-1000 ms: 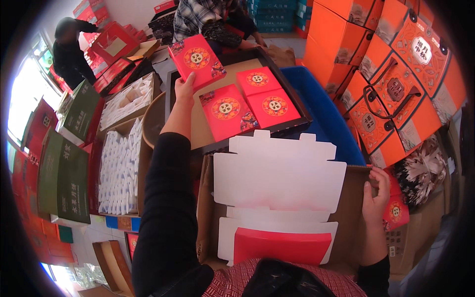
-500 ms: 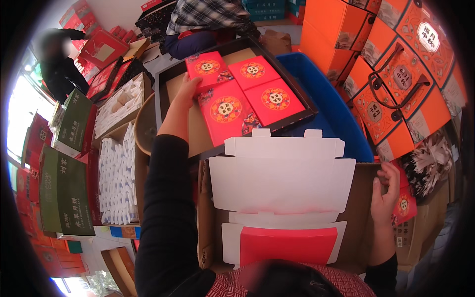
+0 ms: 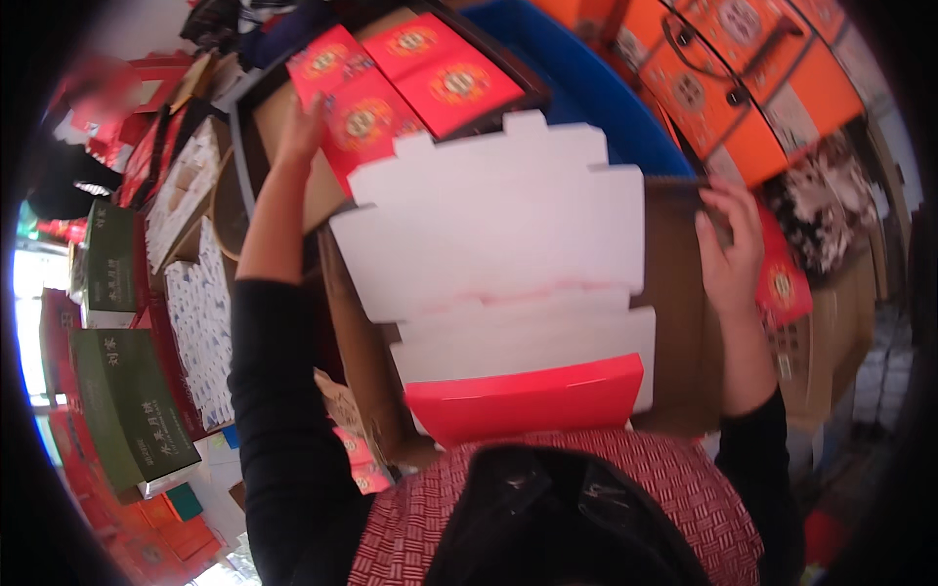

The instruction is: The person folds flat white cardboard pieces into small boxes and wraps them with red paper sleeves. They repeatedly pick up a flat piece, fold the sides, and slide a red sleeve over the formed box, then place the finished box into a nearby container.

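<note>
Your left hand (image 3: 298, 132) is stretched out to 11 o'clock, fingers laid flat on the edge of a red packet (image 3: 363, 122) in the dark tray (image 3: 249, 146); not clenched, grip unclear. Two more red packets (image 3: 459, 83) lie side by side just at 1 o'clock of it in the same tray.

Your right hand (image 3: 728, 249) is at 3 o'clock, fingers curled over the right edge of the brown carton (image 3: 684, 322), grasping it. A white die-cut insert (image 3: 498, 220) lies flat across the carton's top, a red flap (image 3: 528, 396) below it at 6 o'clock.

Blue bin (image 3: 586, 93) sits behind the carton at 12 to 1. Orange boxes (image 3: 743, 88) are stacked at 2 o'clock, green boxes (image 3: 127, 391) at 8.
</note>
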Demonstrator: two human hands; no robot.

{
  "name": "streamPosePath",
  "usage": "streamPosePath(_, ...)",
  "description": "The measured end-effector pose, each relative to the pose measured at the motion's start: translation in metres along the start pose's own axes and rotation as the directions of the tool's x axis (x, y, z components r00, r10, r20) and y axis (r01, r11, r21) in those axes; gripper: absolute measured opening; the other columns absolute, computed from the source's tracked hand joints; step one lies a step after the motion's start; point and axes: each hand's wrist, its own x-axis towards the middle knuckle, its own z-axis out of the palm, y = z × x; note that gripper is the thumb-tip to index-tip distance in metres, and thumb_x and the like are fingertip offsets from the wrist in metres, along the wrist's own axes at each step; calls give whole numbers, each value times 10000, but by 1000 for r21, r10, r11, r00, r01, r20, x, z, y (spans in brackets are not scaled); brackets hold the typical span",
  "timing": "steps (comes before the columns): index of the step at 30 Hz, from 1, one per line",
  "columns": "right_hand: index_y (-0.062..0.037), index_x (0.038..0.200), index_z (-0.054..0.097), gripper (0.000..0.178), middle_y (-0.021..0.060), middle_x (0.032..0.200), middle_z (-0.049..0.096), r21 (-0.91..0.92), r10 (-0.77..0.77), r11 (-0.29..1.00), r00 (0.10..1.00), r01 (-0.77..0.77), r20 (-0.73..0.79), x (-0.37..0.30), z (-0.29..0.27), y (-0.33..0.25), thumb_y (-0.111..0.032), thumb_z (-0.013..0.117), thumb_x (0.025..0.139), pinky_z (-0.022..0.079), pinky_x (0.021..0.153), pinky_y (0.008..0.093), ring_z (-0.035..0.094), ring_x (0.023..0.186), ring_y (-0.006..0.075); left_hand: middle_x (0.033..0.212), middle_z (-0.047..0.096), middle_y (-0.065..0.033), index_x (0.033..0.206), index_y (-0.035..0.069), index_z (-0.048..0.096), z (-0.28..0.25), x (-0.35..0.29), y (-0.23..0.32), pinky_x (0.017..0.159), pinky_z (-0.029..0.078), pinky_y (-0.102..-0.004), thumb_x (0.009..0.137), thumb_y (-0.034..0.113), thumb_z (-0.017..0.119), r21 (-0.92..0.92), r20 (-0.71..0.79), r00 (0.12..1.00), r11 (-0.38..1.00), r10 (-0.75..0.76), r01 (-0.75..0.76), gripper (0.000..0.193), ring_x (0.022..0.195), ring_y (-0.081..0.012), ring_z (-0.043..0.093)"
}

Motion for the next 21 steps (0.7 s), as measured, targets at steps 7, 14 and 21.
streamPosePath(7, 16, 869, 655, 85, 102, 945, 648, 603, -203, 795, 909, -64, 365, -21, -21, -38, 8, 675, 787, 479, 767, 276, 615, 869, 185, 1299, 534, -185, 1246, -38, 541, -20, -266, 118, 1043, 350, -361, 932, 188, 558, -230, 234, 833, 861, 501, -453, 387, 1228, -250, 491)
streamPosePath(14, 11, 929, 690, 203, 75, 877, 658, 721, -383, 362, 611, -591, 693, -50, -34, -78, -160, 703, 819, 471, 694, 249, 607, 800, 129, 1152, 618, -219, 1092, -9, 656, -41, -429, 93, 979, 423, -461, 859, 516, 593, -641, 363, 867, 767, 343, -34, 578, 1134, -369, 567)
streamPosePath(21, 6, 849, 693, 127, 36, 780, 647, 660, -617, 562, 279, -499, 736, -33, -54, -117, -104, 719, 789, 426, 552, 210, 563, 635, 72, 973, 664, -206, 895, -4, 684, -23, -459, 110, 879, 496, -463, 812, 237, 715, -745, 307, 868, 666, 391, -36, 258, 991, -353, 638)
